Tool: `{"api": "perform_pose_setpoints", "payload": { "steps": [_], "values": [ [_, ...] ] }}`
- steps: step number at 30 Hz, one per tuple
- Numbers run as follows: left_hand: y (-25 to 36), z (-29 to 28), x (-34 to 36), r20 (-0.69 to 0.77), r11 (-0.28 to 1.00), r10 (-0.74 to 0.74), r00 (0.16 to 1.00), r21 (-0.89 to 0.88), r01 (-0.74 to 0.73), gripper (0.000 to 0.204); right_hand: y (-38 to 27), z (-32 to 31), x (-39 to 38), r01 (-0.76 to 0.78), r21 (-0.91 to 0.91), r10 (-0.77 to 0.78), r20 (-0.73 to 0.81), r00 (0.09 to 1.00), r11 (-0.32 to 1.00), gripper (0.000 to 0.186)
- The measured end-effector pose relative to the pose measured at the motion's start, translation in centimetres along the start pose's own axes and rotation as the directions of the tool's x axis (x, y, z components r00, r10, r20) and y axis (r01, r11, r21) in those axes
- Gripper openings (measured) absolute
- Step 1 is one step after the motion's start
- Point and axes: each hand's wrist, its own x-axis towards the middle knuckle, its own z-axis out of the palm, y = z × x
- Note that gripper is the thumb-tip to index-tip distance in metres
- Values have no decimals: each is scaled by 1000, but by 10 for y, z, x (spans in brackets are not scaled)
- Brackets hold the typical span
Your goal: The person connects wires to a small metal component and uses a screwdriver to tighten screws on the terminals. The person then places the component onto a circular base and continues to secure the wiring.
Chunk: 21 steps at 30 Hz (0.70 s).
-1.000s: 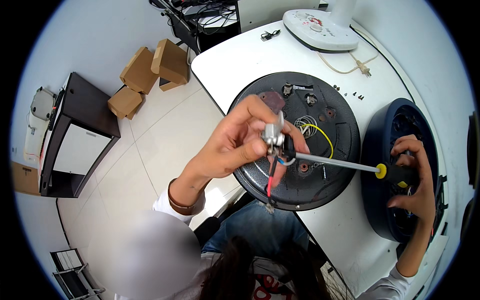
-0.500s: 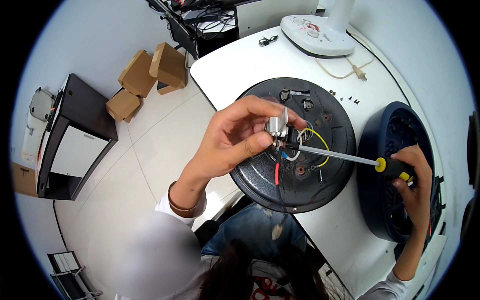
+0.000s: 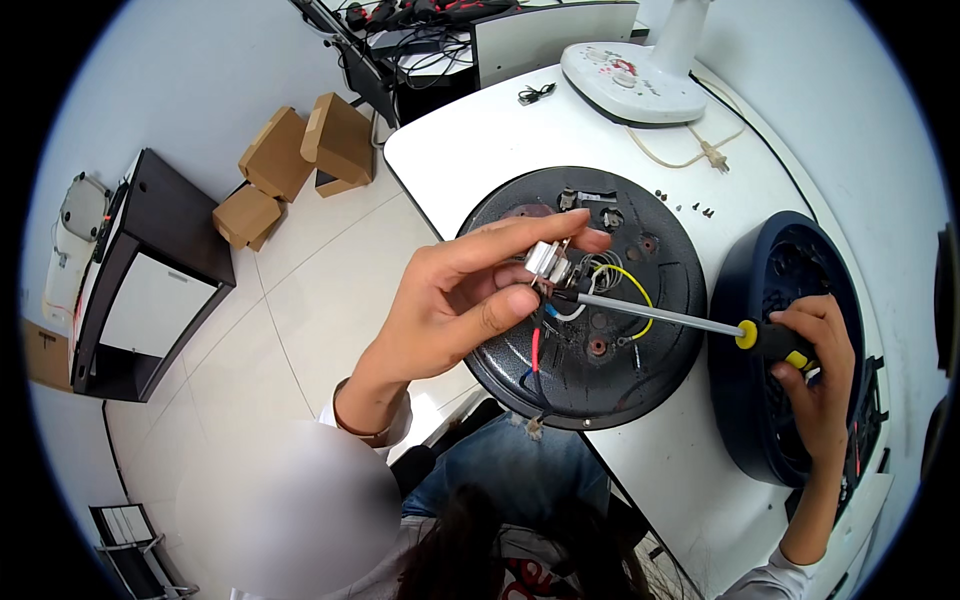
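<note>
My left hand (image 3: 455,295) grips a small silvery metal part (image 3: 547,262) with wires on it, holding it above a round black metal plate (image 3: 640,385). In my right hand (image 3: 815,365) is a screwdriver (image 3: 665,318) with a black and yellow handle; its long shaft points left and its tip meets the small part's lower end. From that end hang a red-sleeved wire (image 3: 535,352) and a white wire. A yellow wire (image 3: 650,292) curves over the plate beside a coil of pale wire. The exact contact at the tip is partly hidden.
A dark blue oval tub (image 3: 735,400) stands right of the plate, under my right hand. Several small screws (image 3: 708,212) lie beyond the plate. Farther back are a white stand base (image 3: 630,85), a power plug (image 3: 714,156) and a black cable (image 3: 537,94). Cardboard boxes (image 3: 275,155) sit on the floor.
My left hand has shifted slightly left with the metal part, which is now tilted a little differently. My right hand and the screwdriver have moved slightly left too.
</note>
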Motion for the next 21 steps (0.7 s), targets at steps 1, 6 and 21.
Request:
{"api": "perform_pose_setpoints", "payload": {
  "steps": [1,6,21],
  "values": [
    [0,-1,0,5,1000,-3,1000,15,2,46,-1,0,-1,-8,-5,8,1,1000,1000,35],
    [-5,5,-3,-128,989,-108,986,-114,93,61,-1,1,-6,0,-19,0,-17,1000,1000,35],
    [-28,1,-3,-110,939,29,993,-339,-65,46,5,5,-15,-4,37,5,-24,1000,999,35]
  ]
}}
